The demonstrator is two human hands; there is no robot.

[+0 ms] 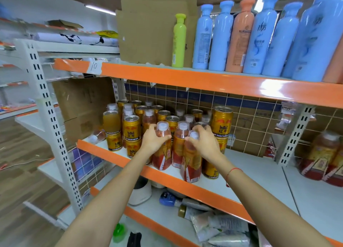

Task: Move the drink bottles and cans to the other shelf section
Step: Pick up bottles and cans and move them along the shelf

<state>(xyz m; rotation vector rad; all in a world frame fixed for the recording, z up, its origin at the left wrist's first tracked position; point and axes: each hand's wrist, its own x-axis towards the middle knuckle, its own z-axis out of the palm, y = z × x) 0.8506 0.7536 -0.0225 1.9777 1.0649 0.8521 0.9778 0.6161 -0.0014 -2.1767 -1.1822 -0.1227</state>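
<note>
Several gold Red Bull cans [221, 121] and red-orange drink bottles with white caps stand crowded on the middle shelf [259, 170], some cans stacked in twos. My left hand [154, 140] grips the neck of a front bottle [162, 154]. My right hand [204, 144] wraps round the top of another front bottle [192, 165] near the shelf's front edge. A third bottle [179, 146] stands between them. One bottle [97, 135] lies on its side at the shelf's left end. In the section to the right stand two similar bottles [323, 157].
Blue, orange and green tall bottles [239, 38] and cardboard [152, 29] fill the upper shelf. A white upright [295, 135] divides the two sections. The lower shelf holds a white appliance [139, 191] and loose packets. A wire grid backs the shelf.
</note>
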